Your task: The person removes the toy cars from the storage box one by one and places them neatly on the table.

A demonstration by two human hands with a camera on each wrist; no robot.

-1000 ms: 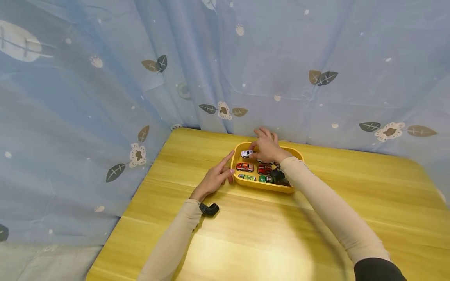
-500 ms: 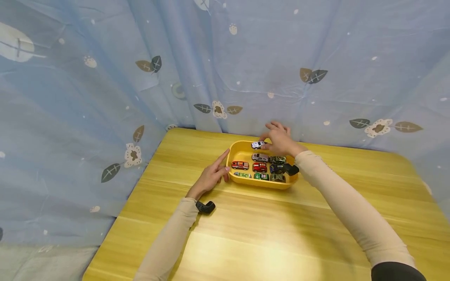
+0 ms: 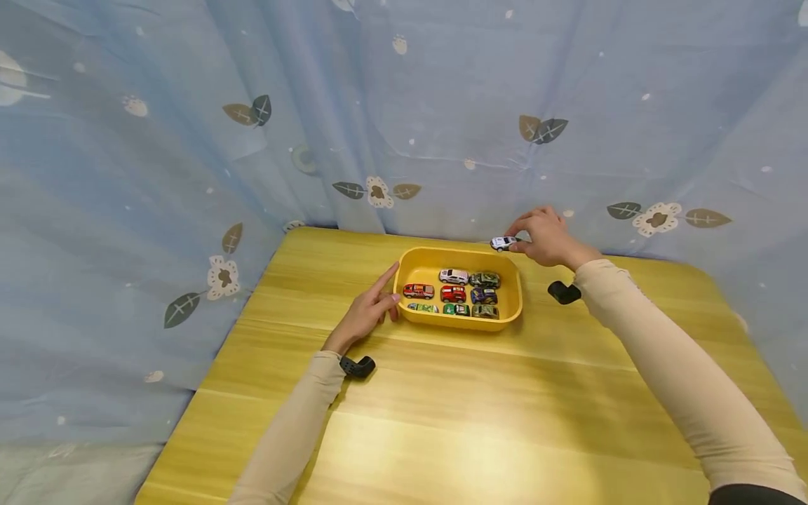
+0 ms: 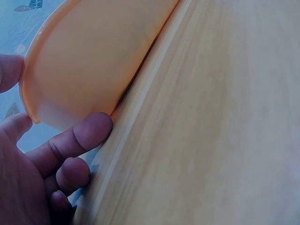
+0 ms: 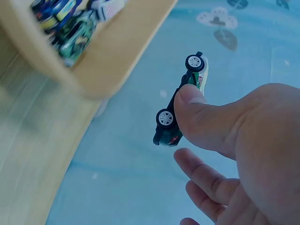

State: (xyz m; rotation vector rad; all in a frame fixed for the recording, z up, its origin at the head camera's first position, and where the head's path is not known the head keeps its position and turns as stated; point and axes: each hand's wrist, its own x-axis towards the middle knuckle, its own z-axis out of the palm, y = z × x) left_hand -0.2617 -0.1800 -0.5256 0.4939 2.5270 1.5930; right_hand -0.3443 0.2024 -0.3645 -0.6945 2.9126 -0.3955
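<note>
A yellow plastic tray (image 3: 451, 322) stands near the table's back edge with several small toy cars in it, among them a red one (image 3: 453, 294) and a silver one (image 3: 454, 276). My right hand (image 3: 548, 237) pinches a white toy car (image 3: 502, 243) by its rear, above the tray's back right corner. In the right wrist view the thumb lies across the side of that toy car (image 5: 165, 117). At the tray's left end is my left hand (image 3: 365, 313), index finger extended along it and thumb at the rim. The left wrist view shows fingertips touching the tray wall (image 4: 79, 61).
The yellow wood-grain table (image 3: 404, 393) extends in front of the tray and to both sides. A blue patterned curtain (image 3: 454, 126) hangs right behind the table's back edge. Each wrist wears a black camera mount, one (image 3: 358, 367) left and one (image 3: 564, 292) right.
My right hand has lifted the white toy car from the tray's back left and carried it rightward past the back rim. The left hand stays at the tray's left end. The head view has shifted slightly.
</note>
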